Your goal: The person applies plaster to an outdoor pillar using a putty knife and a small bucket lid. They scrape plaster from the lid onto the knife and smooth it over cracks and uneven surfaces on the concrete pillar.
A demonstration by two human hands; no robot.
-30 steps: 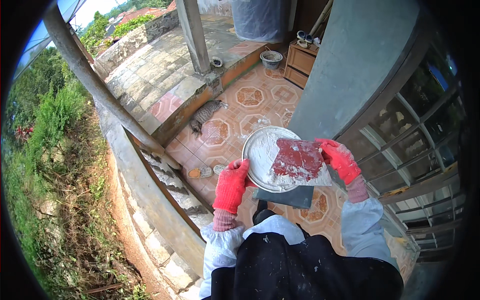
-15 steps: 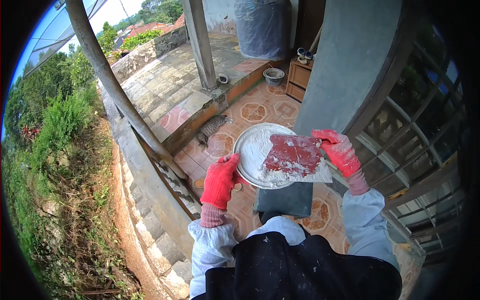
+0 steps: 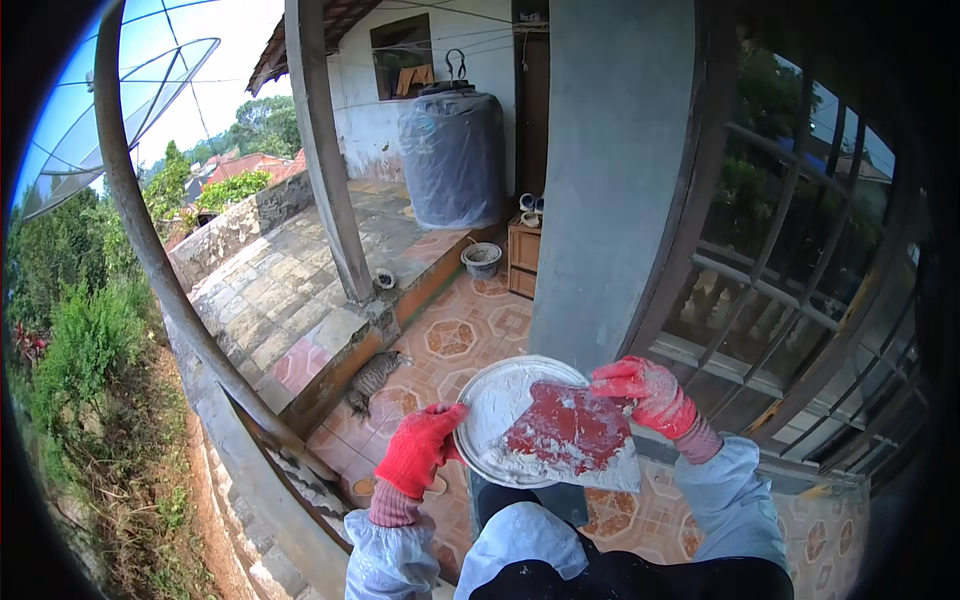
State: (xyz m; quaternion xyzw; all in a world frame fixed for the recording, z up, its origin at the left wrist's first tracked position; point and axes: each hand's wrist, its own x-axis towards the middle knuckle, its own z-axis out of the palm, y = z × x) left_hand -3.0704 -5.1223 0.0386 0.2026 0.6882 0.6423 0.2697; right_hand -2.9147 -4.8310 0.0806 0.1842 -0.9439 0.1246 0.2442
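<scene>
My left hand (image 3: 421, 447), in a red glove, grips the left rim of a round metal plate (image 3: 493, 401) smeared with white paste. My right hand (image 3: 648, 391), also in a red glove dusted white, holds a flat red scraper (image 3: 570, 428) laid across the plate, its wide blade edge loaded with white paste toward the lower right. The plate is held in front of my chest, beside a grey concrete pillar (image 3: 610, 180).
A cat (image 3: 374, 377) lies on the patterned tile floor below a raised stone terrace. A wrapped dark tank (image 3: 453, 155), a small bucket (image 3: 482, 259) and a wooden crate (image 3: 524, 255) stand further back. A window grille (image 3: 800, 290) is at my right, a slanted pole (image 3: 160, 260) and greenery at my left.
My view has tilted upward, bringing the tank, wall and sky into sight. Both hands keep the plate and scraper, now lower in the picture.
</scene>
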